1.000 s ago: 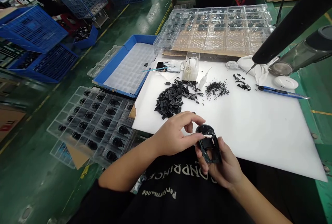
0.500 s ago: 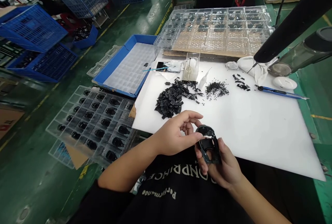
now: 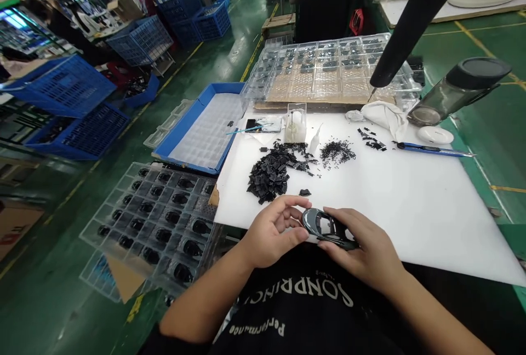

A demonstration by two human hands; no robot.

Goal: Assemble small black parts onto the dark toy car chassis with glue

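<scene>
Gripping a small car shell (image 3: 324,227) from both ends, left hand (image 3: 269,232) pinching, right hand (image 3: 364,248) cupping, likely steadies it over the counter's (image 3: 411,207) six o'clock edge; a parts heap (image 3: 269,171) sits handy at eleven o'clock.

Both hands hold a small dark grey model car body (image 3: 325,227) at the near edge of the white board (image 3: 411,207). The right hand (image 3: 364,248) wraps its rear and the left hand (image 3: 269,232) pinches its nose. A heap of black plastic parts (image 3: 269,173) lies just beyond. A blue utility knife (image 3: 431,149) lies far right, and a clear tray of black shells (image 3: 156,210) lies to the left.
</scene>
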